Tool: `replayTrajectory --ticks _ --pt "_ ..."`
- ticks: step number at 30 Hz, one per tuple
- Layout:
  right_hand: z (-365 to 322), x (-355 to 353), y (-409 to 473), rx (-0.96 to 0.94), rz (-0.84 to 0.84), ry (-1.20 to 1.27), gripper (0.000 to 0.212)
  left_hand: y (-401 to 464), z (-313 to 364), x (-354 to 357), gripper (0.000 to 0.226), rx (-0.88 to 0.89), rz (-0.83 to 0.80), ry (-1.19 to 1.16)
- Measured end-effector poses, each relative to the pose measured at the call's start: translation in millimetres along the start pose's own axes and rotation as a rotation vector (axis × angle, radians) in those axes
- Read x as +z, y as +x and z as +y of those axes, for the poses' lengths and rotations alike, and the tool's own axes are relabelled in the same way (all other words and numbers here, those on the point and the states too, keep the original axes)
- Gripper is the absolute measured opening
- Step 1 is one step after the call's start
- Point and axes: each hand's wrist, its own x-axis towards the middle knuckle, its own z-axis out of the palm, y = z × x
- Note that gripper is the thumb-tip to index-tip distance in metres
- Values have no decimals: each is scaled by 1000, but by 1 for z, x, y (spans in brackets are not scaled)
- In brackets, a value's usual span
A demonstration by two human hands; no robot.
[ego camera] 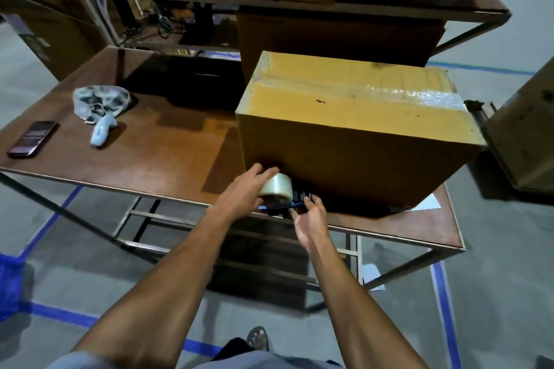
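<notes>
Tape dispenser (295,199) at the table's (168,153) near edge, against the box (353,135): left hand (244,192) rests nearly straight fingers on its roll (277,187); right hand (311,219) grips its handle.

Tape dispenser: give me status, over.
Left hand rests on tape roll. Right hand grips tape dispenser, low against near face of cardboard box. Phone and cloth far left, out of the way.
</notes>
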Motion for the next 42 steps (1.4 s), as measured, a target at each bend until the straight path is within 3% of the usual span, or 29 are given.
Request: replayTrajectory --ticks 4,11,17,22,30,36,42 --pt "9 -2 3 -49 63 -151 42 5 -10 11 92 31 -10 30" --pt "-5 -12 11 -241 211 -810 45 9 -8 15 85 21 21 82" --pt "-27 -19 11 -231 215 -1144 41 -4 -1 22 78 42 169 112" --pt "-42 -28 6 -286 276 -1157 30 -9 16 29 70 43 311 132" --pt "-88 -65 -12 -518 384 -1067 21 8 85 48 55 230 341 134" --pt "-146 -111 -25 -714 458 -983 19 40 172 57 44 375 406 129" --pt "-228 -163 -35 -901 403 -945 17 72 288 61 39 475 473 142"
